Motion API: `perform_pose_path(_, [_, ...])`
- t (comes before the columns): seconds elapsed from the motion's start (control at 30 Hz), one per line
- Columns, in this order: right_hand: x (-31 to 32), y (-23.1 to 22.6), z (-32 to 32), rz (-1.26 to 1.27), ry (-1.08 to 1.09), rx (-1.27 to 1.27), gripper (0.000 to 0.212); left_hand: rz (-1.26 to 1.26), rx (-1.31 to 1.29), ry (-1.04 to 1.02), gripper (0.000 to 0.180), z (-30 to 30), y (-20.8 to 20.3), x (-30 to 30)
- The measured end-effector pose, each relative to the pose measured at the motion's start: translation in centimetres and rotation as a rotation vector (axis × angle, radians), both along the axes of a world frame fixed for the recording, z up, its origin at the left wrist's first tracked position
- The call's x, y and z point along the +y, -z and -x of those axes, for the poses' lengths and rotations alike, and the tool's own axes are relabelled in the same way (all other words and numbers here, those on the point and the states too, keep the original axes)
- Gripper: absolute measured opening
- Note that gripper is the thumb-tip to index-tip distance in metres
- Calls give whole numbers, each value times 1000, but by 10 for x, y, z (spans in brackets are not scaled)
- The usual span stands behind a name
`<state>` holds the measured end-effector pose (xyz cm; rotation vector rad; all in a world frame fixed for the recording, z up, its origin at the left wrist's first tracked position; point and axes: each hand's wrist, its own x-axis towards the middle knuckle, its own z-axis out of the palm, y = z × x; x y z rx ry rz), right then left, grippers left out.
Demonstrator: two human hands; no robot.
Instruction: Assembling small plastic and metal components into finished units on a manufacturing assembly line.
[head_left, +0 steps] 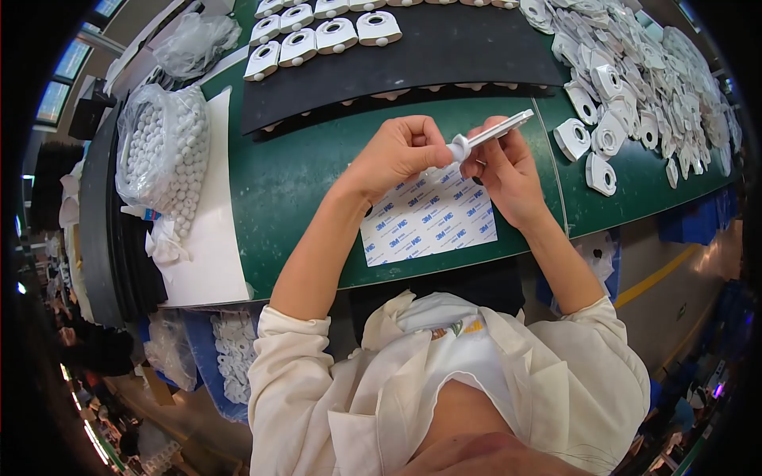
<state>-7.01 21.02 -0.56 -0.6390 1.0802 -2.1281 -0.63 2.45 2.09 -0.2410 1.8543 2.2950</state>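
Note:
Above the green table, my right hand [508,176] is closed around a flat white plastic part [502,129], seen nearly edge-on. My left hand [399,159] pinches at a small white rounded piece [459,148] against the part's near face. Its fingertips hide some of that piece, so I cannot tell whether it is fixed to the part. Below both hands lies a white sheet with blue print [429,226], close to the table's front edge. Dark round spots show by the sheet's left edge and under my right fingers.
A black board [397,67] at the back carries rows of white parts [336,35]. To the right spreads a large heap of similar parts [635,87]. On the left, a clear bag of white balls [163,151] rests on white paper [208,262]. Blue bins [208,365] stand below.

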Motion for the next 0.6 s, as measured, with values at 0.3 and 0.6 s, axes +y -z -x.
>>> perform_pose_path(0.3, [-45, -45, 60, -267, 12, 429, 29, -363, -26, -188, 25, -2, -1, -3])
perform_pose_path(0.6, [-110, -8, 194, -777, 309, 828, 38, -761, -119, -375, 29, 8, 11, -15])
